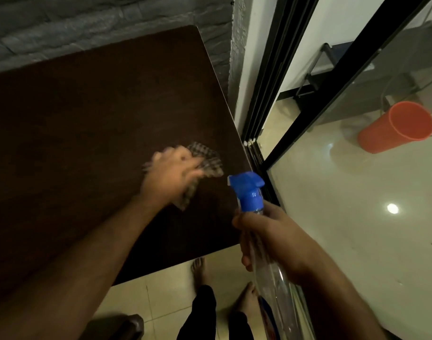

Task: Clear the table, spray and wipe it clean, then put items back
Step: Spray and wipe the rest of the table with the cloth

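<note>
The dark brown table (87, 114) fills the left of the view, with nothing on it but a cloth. My left hand (172, 176) grips a checked cloth (206, 159) and holds it on the tabletop near the right edge; both are blurred by motion. My right hand (266, 238) grips a clear spray bottle (269, 278) by its neck. Its blue trigger head (248, 190) stands just off the table's right edge, nozzle pointing left.
A grey brick wall (87, 23) runs behind the table. A black-framed glass partition (278, 94) stands close along the table's right side. An orange cup (399, 126) shows beyond the glass. My bare feet (197, 268) stand on pale floor tiles. A dark chair corner (126, 325) sits below.
</note>
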Motion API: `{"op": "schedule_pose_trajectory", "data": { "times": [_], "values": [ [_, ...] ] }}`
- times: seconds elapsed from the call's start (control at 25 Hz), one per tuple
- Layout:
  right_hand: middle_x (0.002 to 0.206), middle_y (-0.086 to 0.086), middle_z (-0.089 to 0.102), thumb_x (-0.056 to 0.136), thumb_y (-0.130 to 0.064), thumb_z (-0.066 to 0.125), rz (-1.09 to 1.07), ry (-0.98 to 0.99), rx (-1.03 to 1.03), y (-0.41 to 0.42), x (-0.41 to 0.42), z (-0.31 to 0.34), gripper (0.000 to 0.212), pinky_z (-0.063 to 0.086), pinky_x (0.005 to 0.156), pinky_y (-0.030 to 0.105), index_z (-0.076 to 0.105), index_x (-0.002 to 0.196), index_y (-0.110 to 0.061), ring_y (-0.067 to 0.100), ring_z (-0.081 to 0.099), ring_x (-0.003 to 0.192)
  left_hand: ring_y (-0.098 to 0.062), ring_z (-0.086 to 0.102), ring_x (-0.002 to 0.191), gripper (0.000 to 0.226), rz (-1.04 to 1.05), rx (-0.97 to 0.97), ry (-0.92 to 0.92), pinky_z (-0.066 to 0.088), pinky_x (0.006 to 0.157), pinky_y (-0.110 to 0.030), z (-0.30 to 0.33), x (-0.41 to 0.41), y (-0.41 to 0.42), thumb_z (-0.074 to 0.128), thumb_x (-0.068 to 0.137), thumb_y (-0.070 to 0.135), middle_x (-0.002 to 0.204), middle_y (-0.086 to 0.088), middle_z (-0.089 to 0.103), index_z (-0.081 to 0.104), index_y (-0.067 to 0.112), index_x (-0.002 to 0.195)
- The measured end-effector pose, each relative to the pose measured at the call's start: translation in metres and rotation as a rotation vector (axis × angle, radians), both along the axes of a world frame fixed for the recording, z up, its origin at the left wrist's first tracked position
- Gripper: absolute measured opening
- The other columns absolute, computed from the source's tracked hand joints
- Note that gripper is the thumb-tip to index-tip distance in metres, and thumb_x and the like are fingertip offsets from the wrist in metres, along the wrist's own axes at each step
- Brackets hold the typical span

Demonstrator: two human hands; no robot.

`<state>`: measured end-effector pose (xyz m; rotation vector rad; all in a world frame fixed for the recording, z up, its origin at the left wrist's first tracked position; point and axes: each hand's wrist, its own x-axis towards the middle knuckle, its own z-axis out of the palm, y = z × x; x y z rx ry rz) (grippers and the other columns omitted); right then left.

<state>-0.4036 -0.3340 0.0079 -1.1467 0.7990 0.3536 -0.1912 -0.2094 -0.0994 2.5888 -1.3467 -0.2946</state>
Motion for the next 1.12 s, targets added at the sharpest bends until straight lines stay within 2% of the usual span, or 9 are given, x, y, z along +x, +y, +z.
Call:
{"op": "schedule_pose_trajectory", "data": {
  "times": [0.08, 0.16, 0.32, 0.48, 0.64, 0.76, 0.88, 1.0, 1.12],
  "values": [
    [0.068, 0.015, 0.055, 0.085, -0.019, 0.064, 0.005, 0.012, -0.002, -0.002, -0.007, -0.005, 0.024, 0.047, 0.061, 0.042, 0.053, 0.106, -0.016, 0.028, 0.055, 0.054, -0.027, 0.047, 0.108, 0.039, 0.235, -0.013, -0.083, 0.033, 0.091, -0.041, -0.005, 0.042, -0.020, 0.051, 0.093, 0.043, 0.114, -0.005, 0.054, 0.058, 0.025, 0.127],
    [0.067, 0.013, 0.056, 0.079, -0.024, 0.067, 0.002, 0.032, 0.000, -0.004, -0.013, -0.008, 0.031, 0.048, 0.059, 0.039, 0.053, 0.106, -0.018, 0.028, 0.056, 0.054, -0.027, 0.048, 0.109, 0.037, 0.337, -0.065, -0.097, 0.033, 0.091, -0.040, -0.007, 0.054, -0.068, 0.051, 0.093, 0.044, 0.115, -0.005, 0.054, 0.058, 0.026, 0.125],
    [0.066, 0.013, 0.056, 0.085, -0.020, 0.064, 0.008, 0.035, -0.014, -0.007, -0.023, -0.007, 0.024, 0.049, 0.054, 0.034, 0.053, 0.106, -0.016, 0.026, 0.055, 0.053, -0.019, 0.045, 0.107, 0.033, 0.103, -0.109, 0.031, 0.030, 0.092, -0.036, -0.007, -0.024, -0.119, 0.050, 0.094, 0.043, 0.115, 0.000, 0.051, 0.056, 0.031, 0.124],
    [0.063, 0.016, 0.053, 0.085, -0.015, 0.062, 0.004, 0.038, -0.018, -0.006, -0.031, -0.004, 0.018, 0.045, 0.054, 0.035, 0.053, 0.101, -0.011, 0.028, 0.052, 0.052, -0.017, 0.044, 0.100, 0.035, -0.078, -0.127, 0.031, 0.025, 0.083, -0.031, -0.007, -0.063, -0.049, 0.051, 0.093, 0.041, 0.109, 0.004, 0.051, 0.057, 0.032, 0.126],
    [0.067, 0.013, 0.058, 0.078, -0.024, 0.068, 0.068, 0.067, -0.007, -0.007, -0.053, -0.007, 0.035, 0.051, 0.060, 0.038, 0.052, 0.110, -0.019, 0.026, 0.057, 0.055, -0.030, 0.050, 0.106, 0.038, 0.241, -0.113, -0.076, 0.033, 0.085, -0.040, -0.010, -0.006, -0.007, 0.053, 0.092, 0.043, 0.110, -0.006, 0.057, 0.063, 0.022, 0.123],
    [0.069, 0.014, 0.060, 0.079, -0.024, 0.069, 0.119, 0.116, -0.004, -0.006, -0.072, -0.013, 0.038, 0.052, 0.059, 0.037, 0.051, 0.113, -0.021, 0.025, 0.058, 0.055, -0.028, 0.049, 0.108, 0.040, 0.384, -0.112, -0.089, 0.034, 0.090, -0.041, -0.012, 0.006, -0.026, 0.051, 0.094, 0.044, 0.111, -0.006, 0.055, 0.059, 0.022, 0.126],
    [0.068, 0.012, 0.059, 0.080, -0.022, 0.069, 0.135, 0.116, -0.028, 0.001, -0.088, -0.013, 0.028, 0.051, 0.055, 0.035, 0.054, 0.104, -0.019, 0.024, 0.059, 0.054, -0.027, 0.049, 0.107, 0.039, 0.352, -0.157, -0.074, 0.032, 0.090, -0.039, -0.013, -0.019, -0.045, 0.051, 0.093, 0.044, 0.111, -0.005, 0.055, 0.060, 0.024, 0.125],
    [0.066, 0.011, 0.059, 0.083, -0.019, 0.066, 0.070, 0.121, -0.095, -0.004, -0.093, -0.010, 0.022, 0.052, 0.055, 0.033, 0.054, 0.101, -0.019, 0.022, 0.058, 0.054, -0.025, 0.048, 0.105, 0.036, 0.245, -0.151, -0.054, 0.027, 0.083, -0.033, -0.018, -0.060, -0.056, 0.054, 0.092, 0.043, 0.109, -0.002, 0.056, 0.062, 0.026, 0.123],
    [0.063, 0.014, 0.055, 0.085, -0.016, 0.063, -0.017, 0.108, -0.131, -0.014, -0.095, -0.006, 0.019, 0.049, 0.056, 0.037, 0.055, 0.101, -0.013, 0.026, 0.055, 0.052, -0.019, 0.046, 0.099, 0.035, 0.181, -0.140, 0.004, 0.021, 0.077, -0.029, -0.010, -0.105, -0.056, 0.055, 0.091, 0.043, 0.102, 0.005, 0.052, 0.061, 0.030, 0.123]
  ]
}}
